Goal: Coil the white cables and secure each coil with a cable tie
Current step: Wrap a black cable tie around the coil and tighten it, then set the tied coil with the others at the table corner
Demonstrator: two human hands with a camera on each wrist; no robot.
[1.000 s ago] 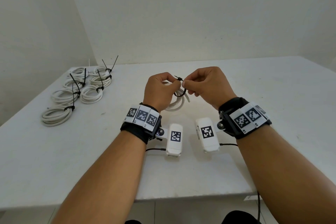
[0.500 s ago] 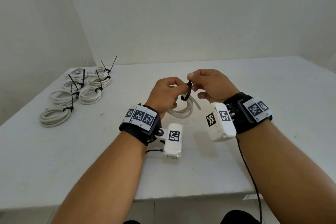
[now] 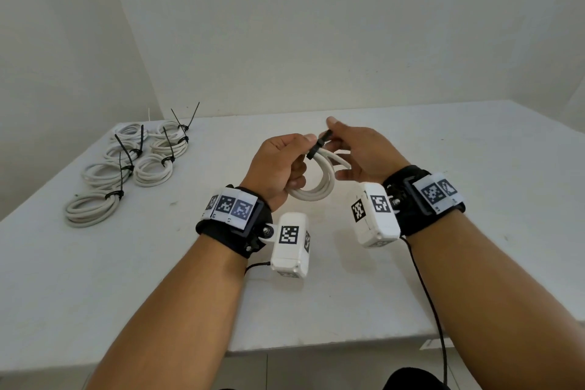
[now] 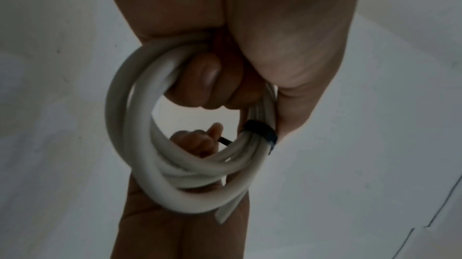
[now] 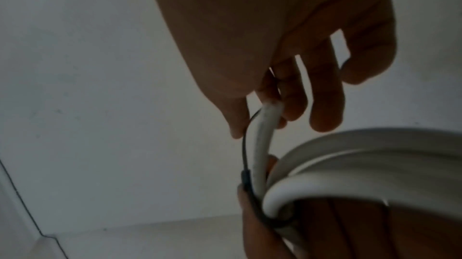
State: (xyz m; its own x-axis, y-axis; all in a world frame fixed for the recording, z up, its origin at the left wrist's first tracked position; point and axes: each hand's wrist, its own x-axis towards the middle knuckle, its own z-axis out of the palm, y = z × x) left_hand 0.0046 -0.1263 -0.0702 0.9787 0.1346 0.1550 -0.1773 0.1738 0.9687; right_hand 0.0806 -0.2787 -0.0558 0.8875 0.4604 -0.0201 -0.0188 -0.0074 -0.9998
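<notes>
Above the middle of the table, my left hand (image 3: 278, 165) grips a white cable coil (image 3: 316, 187); its fingers curl through the loop (image 4: 140, 144). A black cable tie (image 3: 319, 145) is cinched round the coil's strands as a tight band (image 4: 260, 128) beside my left thumb. My right hand (image 3: 361, 149) is just right of the coil and pinches the tie's tail between thumb and fingers. In the right wrist view the thin strap (image 5: 246, 144) runs up from the coil (image 5: 350, 154) to those fingertips. One loose cable end sticks out of the coil.
Several tied white coils (image 3: 126, 168) with black tie tails sticking up lie at the table's back left. The white table (image 3: 459, 247) meets walls at the back and left, with its front edge near my forearms. A thin black wire hangs from my right wrist.
My right hand has drawn the tie's tail up and away, and the loose black loop has tightened onto the coil. My right wrist has turned palm inward. Both hands have risen slightly.
</notes>
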